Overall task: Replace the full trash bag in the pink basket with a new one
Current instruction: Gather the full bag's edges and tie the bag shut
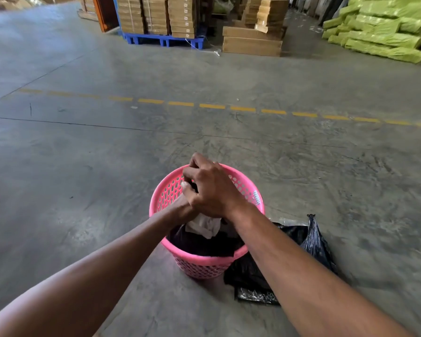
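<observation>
Concrete warehouse floor [107, 166] runs under my view, the pink basket [206, 262] on it below me. I see my right hand [214, 190] curled over my left hand [184, 206], fingers closed on the black trash bag [204, 244] inside. A second black bag [314, 244] lies touching the basket's right side.

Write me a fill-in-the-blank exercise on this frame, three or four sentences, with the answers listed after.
1. The basket that stands on the concrete floor is ____ in colour.
2. Both hands meet above the basket; the right hand lies ____ the left hand.
3. A loose black bag lies on the floor to the ____ of the basket.
4. The dashed line painted across the floor is ____.

Answers: pink; over; right; yellow
</observation>
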Available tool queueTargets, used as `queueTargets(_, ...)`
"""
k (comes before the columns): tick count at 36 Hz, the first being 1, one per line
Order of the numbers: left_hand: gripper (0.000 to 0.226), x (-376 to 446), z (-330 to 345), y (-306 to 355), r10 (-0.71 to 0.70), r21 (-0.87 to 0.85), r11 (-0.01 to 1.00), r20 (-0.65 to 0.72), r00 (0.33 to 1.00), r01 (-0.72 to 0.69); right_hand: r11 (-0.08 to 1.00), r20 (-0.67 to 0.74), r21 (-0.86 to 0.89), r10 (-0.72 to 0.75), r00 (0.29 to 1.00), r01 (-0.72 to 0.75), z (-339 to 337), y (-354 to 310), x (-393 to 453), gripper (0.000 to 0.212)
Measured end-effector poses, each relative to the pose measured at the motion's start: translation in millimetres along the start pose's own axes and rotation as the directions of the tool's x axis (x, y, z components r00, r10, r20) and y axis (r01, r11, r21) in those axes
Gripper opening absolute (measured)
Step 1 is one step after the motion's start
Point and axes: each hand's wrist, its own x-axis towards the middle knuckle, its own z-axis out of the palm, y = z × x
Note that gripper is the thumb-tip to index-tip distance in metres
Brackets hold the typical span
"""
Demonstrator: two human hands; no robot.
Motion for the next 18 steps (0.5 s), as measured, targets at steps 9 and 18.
queueTargets(9,0.053,11.3,-11.9,-3.1,-0.107,-0.297,0.952,-0.114,0.988,0.068,0.960,-0.190,0.169,0.252,0.949,-0.222,-15.7,47.0,7.1,0.031)
queueTargets(18,0.058,21.6,-23.3,-4.7,-0.146,-0.404,0.905,0.005,0.989,0.135,0.933,-0.083,0.256,0.281,0.956,-0.252,5.1,58.0,5.2,0.023)
